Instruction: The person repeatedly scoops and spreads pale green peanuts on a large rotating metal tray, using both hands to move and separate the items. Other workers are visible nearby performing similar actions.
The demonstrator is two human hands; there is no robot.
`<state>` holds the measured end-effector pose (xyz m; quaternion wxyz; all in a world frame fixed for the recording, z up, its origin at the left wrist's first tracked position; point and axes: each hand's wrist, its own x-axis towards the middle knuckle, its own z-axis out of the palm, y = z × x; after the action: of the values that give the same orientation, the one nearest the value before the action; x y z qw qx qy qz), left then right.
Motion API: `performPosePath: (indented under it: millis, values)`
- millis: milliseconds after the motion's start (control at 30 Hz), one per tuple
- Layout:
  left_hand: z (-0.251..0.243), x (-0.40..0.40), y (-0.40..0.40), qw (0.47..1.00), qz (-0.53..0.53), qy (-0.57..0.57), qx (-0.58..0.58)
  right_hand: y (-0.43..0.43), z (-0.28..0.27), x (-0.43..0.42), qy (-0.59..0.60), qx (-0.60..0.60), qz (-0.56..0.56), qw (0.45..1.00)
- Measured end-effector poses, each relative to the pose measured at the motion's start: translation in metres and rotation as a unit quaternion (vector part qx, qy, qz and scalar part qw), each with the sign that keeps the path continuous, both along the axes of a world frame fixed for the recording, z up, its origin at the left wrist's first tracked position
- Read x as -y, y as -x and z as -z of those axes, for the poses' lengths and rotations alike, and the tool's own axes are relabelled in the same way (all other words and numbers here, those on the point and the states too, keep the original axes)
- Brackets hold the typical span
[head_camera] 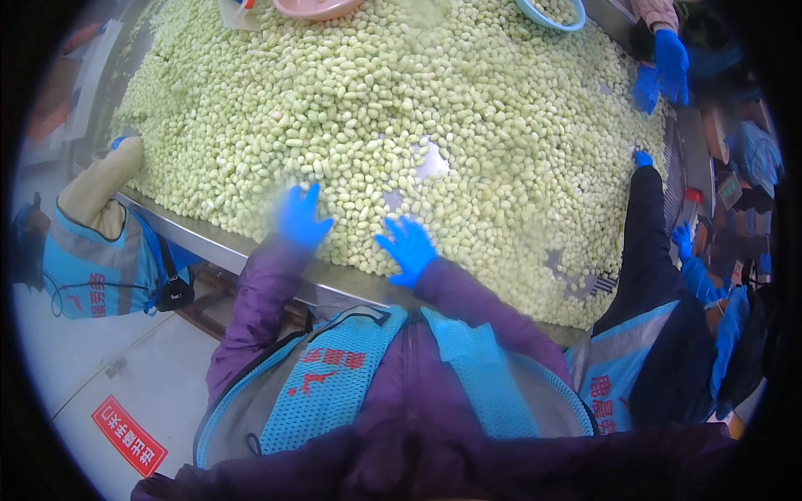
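A thick spread of pale green beans [351,125] covers a metal table. My left hand [302,216], in a blue glove, rests on the beans near the front edge, fingers apart, with nothing visibly held. To its right, my right hand [408,248], gloved in the same blue, lies over the beans with its fingers spread towards the left. Between and beyond the hands, small patches of the table's bare metal surface [432,161] show through the beans. What lies under both palms is hidden.
The table's metal rim [213,247] runs in front of me. A pink basin [317,9] and a light blue basin [551,24] stand at the far side. Co-workers' gloved hands [672,66] reach in at the right; another person's sleeve [113,175] is at the left. A slotted grate [603,285] lies front right.
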<state>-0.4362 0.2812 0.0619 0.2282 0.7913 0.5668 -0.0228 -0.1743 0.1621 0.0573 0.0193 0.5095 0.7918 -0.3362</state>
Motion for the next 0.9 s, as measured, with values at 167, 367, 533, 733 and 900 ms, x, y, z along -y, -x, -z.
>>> performPosePath:
  millis: [167,367,533,733,900]
  values:
    - [0.036,0.013,-0.032,0.988,-0.019,0.149,-0.029,0.017,0.046,0.008,-0.093,-0.033,-0.071,0.993]
    - [0.077,0.042,-0.125,0.951,-0.079,0.181,0.237,-0.055,0.074,-0.025,-0.263,-0.003,-0.010,0.965]
    - [0.048,0.046,-0.157,0.906,0.068,0.199,0.369,-0.150,0.056,-0.100,-0.333,0.232,0.037,0.913]
    - [0.013,-0.025,-0.069,0.996,-0.055,-0.068,0.036,-0.211,0.007,-0.070,-0.319,0.268,0.427,0.802]
    - [0.027,-0.070,-0.110,0.997,-0.061,0.015,-0.047,-0.197,-0.010,0.025,-0.276,0.294,0.431,0.807]
